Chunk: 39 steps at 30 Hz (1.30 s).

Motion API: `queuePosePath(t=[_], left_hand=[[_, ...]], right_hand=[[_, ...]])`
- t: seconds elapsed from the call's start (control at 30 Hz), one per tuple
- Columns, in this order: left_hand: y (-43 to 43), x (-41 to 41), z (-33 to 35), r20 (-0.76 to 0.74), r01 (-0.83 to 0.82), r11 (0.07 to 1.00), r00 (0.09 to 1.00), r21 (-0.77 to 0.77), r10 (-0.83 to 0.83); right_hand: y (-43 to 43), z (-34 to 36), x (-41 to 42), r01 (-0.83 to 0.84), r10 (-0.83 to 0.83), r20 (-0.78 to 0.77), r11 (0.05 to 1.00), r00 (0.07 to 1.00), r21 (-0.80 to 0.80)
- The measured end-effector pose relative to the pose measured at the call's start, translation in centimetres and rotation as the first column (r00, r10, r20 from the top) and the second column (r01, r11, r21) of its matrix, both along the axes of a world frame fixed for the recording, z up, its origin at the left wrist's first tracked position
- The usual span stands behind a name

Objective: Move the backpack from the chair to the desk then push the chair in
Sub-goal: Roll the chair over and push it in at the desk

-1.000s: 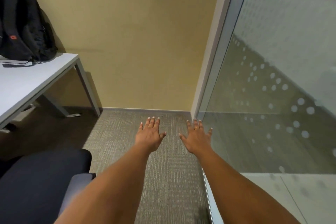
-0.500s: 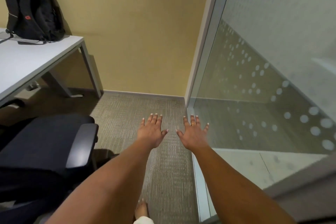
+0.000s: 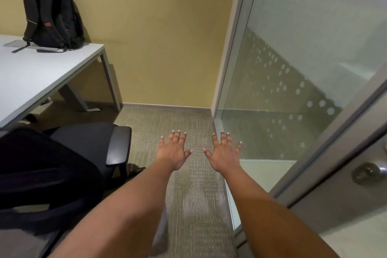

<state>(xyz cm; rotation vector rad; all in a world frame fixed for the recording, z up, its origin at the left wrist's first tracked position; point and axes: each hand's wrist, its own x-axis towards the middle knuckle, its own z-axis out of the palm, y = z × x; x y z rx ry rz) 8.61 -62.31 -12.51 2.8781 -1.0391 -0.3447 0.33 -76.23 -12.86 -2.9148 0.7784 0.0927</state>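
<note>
- The frosted glass partition [image 3: 303,69] with a dotted pattern fills the right side, and a door with a round metal knob [image 3: 369,172] stands at the lower right.
- The plain yellow wall [image 3: 163,37] runs behind everything, meeting grey-green ribbed carpet [image 3: 196,195] at a pale skirting.
- The white rectangular desk [image 3: 41,73] with grey metal legs stands at the left against the wall.
- The black office chair [image 3: 52,169] with padded armrests sits at the lower left, its seat partly under the desk's near edge.
- The black fabric backpack [image 3: 50,10] with a small red badge stands upright on the desk's far corner, leaning on the wall, its straps trailing on the top.
- The left hand [image 3: 173,152] and right hand [image 3: 224,153] are stretched out over the carpet, palms down, fingers spread, holding nothing; the right wears a gold ring.
</note>
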Motion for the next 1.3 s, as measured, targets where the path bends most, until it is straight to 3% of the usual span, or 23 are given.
queuePosePath(t=[0.23,0.5,0.97,1.3], left_hand=[[9.3,-0.9,2.0,0.095,0.111,0.994,0.989,-0.01,-0.11],[19.7,-2.0,5.1,0.32,0.193,0.981,0.931,-0.025,-0.175],[35.3,-2.3,9.8,0.592,0.154,0.979,0.805,-0.133,-0.046],[49.6,1.4,12.4,0.59,0.045,0.975,0.802,-0.219,0.095]], right_hand=[[10.1,1.3,-1.9,0.088,-0.088,0.028,0.996,0.996,-0.004],[22.0,3.6,-3.1,0.096,-0.093,0.072,0.995,0.993,-0.041],[37.7,9.3,-1.4,0.02,0.001,0.211,0.995,0.977,-0.099],[50.1,12.0,2.2,-0.066,0.097,0.309,0.992,0.946,-0.107]])
